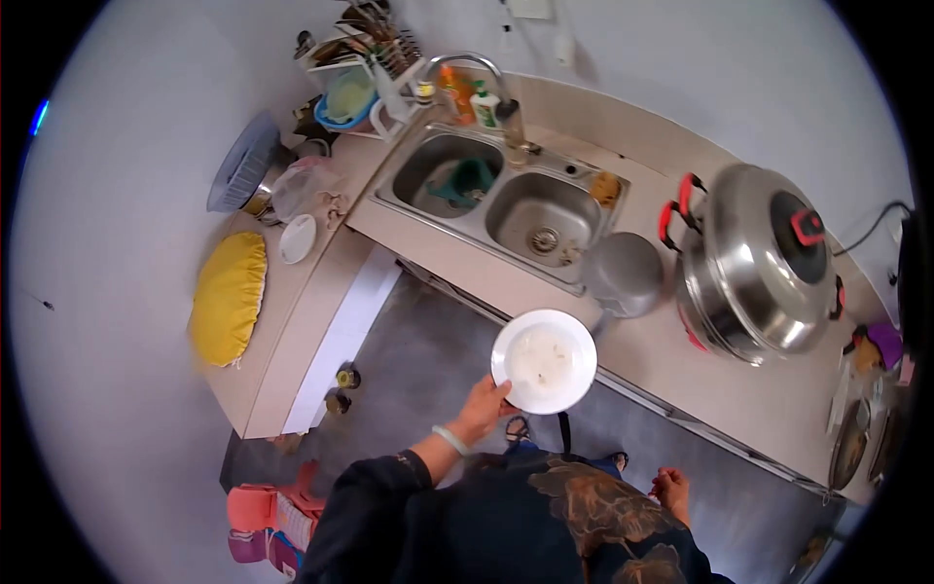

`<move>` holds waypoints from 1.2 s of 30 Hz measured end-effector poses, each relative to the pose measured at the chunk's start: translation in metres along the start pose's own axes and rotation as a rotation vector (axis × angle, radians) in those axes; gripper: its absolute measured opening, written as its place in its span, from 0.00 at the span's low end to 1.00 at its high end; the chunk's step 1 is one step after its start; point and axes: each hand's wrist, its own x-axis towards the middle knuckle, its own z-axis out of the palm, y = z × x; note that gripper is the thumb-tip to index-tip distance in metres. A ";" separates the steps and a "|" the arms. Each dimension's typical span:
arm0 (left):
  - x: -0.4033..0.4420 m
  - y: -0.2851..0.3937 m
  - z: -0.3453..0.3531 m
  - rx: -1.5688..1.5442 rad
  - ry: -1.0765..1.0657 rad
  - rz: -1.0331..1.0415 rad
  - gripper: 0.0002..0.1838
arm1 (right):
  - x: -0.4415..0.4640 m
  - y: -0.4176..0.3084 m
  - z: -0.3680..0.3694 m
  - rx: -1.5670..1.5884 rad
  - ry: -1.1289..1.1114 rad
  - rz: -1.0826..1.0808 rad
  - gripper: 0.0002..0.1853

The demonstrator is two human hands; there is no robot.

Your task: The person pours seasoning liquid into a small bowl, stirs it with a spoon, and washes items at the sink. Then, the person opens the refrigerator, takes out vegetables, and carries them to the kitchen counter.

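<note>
the round white plate (544, 361), with some residue on it, was clamped in the left hand (482, 410) before the steel double sink (489, 206). the right hand (672, 490) hung well apart, fingers curled; its grip could not be told.

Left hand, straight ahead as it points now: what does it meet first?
Beyond the round white plate that the left hand holds, probably the front edge of the beige countertop, near the round grey pan. Height is unclear from this view, so the plate may pass above it.
</note>
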 end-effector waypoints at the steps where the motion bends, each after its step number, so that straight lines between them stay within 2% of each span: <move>1: 0.004 0.028 -0.012 -0.006 0.034 0.025 0.13 | 0.005 0.000 0.018 -0.019 -0.016 0.009 0.07; 6: 0.086 0.122 -0.094 0.011 0.116 0.191 0.12 | 0.006 -0.018 0.080 -0.095 -0.040 0.002 0.08; 11: 0.172 0.230 -0.125 0.095 0.238 0.297 0.13 | 0.023 -0.022 0.102 -0.254 -0.025 -0.042 0.08; 16: 0.238 0.317 -0.130 0.217 0.380 0.424 0.14 | 0.039 -0.054 0.136 -0.237 -0.005 0.075 0.08; 17: 0.253 0.332 -0.128 0.304 0.467 0.421 0.14 | 0.048 -0.062 0.147 -0.247 -0.003 0.079 0.08; 20: 0.301 0.364 -0.137 0.755 0.542 0.473 0.18 | 0.055 -0.079 0.176 -0.173 0.069 0.103 0.07; 23: 0.328 0.379 -0.137 1.250 0.630 0.799 0.23 | 0.056 -0.104 0.200 -0.242 0.068 0.076 0.07; 26: 0.326 0.394 -0.130 1.289 0.535 0.732 0.23 | 0.055 -0.112 0.213 -0.242 0.110 0.073 0.07; 34: 0.354 0.410 -0.174 1.384 0.235 1.251 0.25 | 0.050 -0.095 0.283 -0.094 0.250 0.068 0.07; 36: 0.356 0.412 -0.187 1.362 0.192 1.247 0.26 | 0.047 -0.089 0.311 -0.047 0.267 0.043 0.07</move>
